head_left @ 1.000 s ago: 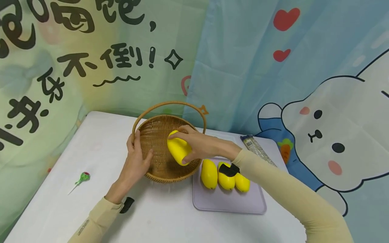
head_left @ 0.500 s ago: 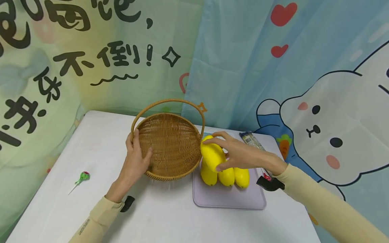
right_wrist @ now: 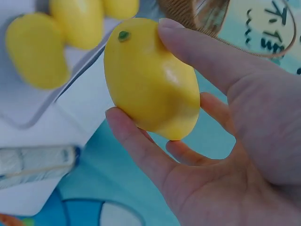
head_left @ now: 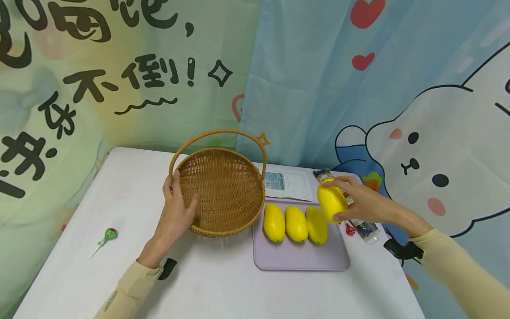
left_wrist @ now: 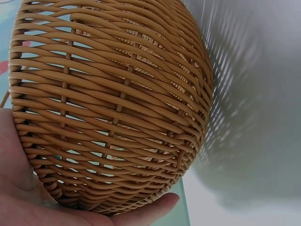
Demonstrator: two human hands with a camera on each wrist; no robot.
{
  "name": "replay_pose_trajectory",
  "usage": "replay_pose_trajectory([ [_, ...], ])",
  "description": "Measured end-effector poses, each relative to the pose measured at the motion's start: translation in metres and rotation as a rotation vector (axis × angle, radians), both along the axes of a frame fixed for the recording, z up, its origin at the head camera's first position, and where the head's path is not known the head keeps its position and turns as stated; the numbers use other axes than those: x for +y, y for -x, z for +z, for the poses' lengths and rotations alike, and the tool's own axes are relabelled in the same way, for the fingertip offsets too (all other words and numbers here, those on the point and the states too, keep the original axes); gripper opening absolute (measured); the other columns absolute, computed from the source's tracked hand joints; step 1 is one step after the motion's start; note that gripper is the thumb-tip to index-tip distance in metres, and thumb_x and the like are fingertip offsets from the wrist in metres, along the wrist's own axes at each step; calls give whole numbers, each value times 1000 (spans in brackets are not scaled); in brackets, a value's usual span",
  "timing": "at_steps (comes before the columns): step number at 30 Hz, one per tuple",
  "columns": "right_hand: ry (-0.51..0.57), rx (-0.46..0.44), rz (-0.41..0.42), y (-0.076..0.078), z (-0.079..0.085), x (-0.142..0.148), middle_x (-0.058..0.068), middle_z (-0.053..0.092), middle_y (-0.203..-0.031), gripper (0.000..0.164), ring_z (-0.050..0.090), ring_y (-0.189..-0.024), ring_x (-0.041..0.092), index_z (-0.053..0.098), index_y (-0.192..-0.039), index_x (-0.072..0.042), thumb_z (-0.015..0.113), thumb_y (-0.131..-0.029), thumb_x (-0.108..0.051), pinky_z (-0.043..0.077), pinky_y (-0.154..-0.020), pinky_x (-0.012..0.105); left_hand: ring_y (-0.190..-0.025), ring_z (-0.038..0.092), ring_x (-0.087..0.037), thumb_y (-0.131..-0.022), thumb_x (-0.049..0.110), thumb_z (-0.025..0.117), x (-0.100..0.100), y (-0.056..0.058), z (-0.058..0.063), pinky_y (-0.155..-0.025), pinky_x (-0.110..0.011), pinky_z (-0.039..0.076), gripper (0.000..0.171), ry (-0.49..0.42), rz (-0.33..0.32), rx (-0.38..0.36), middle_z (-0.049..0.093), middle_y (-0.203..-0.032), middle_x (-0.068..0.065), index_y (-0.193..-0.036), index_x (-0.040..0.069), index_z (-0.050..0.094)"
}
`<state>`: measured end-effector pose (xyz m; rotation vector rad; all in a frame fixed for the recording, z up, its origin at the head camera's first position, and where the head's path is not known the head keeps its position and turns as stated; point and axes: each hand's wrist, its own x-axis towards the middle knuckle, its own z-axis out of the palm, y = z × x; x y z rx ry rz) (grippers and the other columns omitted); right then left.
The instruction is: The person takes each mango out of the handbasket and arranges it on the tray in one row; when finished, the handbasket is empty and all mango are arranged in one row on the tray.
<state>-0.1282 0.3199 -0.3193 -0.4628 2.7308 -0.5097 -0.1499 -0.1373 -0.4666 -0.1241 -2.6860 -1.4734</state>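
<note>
My left hand (head_left: 178, 212) grips the left rim of a brown wicker basket (head_left: 219, 195), thumb inside; the basket is tipped so its hollow faces me, with no fruit visible in it. In the left wrist view its woven underside (left_wrist: 117, 103) fills most of the picture. A yellow mango (head_left: 331, 201) is pinched between the thumb and fingers of my right hand (head_left: 364, 201), over the right edge of a lilac tray (head_left: 300, 261). The right wrist view shows a small green stem mark on this mango (right_wrist: 150, 80). Three more mangoes (head_left: 296, 224) lie side by side on the tray.
Behind the tray lies a white packet (head_left: 291, 184) with a blue label. A long clear-wrapped package (head_left: 364, 230) and a red-wrapped lollipop (head_left: 349, 229) are at the right, partly behind my hand. A green lollipop (head_left: 107, 237) lies on the left of the white table (head_left: 207, 283).
My right hand has carried the mango out from over the basket, rightward across the tray to its right edge. My left hand still grips the basket rim.
</note>
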Motion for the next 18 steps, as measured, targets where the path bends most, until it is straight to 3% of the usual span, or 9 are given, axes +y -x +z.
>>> replay_pose_trajectory([
  [5,-14,19,-39,-3,-7,30,25,36,-149,79,49,-121,40,48,-148,-15,87,-81,-29,55,-92,56,-86,63,-38,-106,26,51,-1,1,-1,-57,-32,48,84,8,0,0,-8,-165,-28,-163,10,-8],
  [9,-24,-5,-75,-4,-14,48,29,32,-152,79,46,-122,43,47,-148,-14,86,-82,-32,53,-91,59,-79,63,-34,-106,27,51,-1,1,-1,-55,-31,47,84,3,0,-19,-10,-165,-26,-163,12,-9],
  [18,11,-45,-87,0,-46,68,31,34,-150,78,44,-125,45,48,-148,-12,86,-82,-31,50,-94,64,-84,63,-36,-106,27,51,0,1,0,-56,-31,47,84,5,6,-21,-9,-165,-27,-163,12,-8],
])
